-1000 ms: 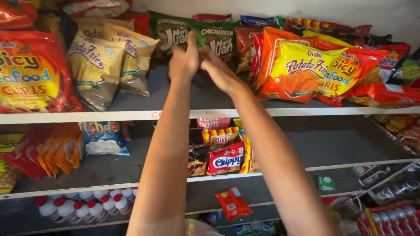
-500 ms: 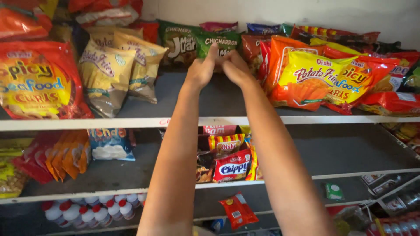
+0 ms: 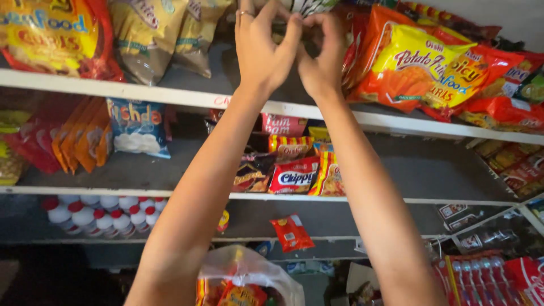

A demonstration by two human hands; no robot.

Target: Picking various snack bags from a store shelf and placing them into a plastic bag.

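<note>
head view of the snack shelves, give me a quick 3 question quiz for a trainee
1. True or false: both hands are raised to the top shelf.
2. Which hand wears a ring: the left hand or the right hand?
3. What stands at the left of the lowest visible shelf? A) red-capped white bottles B) glass jars C) folded towels

Key
1. True: both reach the snack bags at the top centre.
2. The left hand.
3. A.

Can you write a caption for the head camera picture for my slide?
Left hand and right hand reach together to snack bags at the back of the top shelf.
</note>
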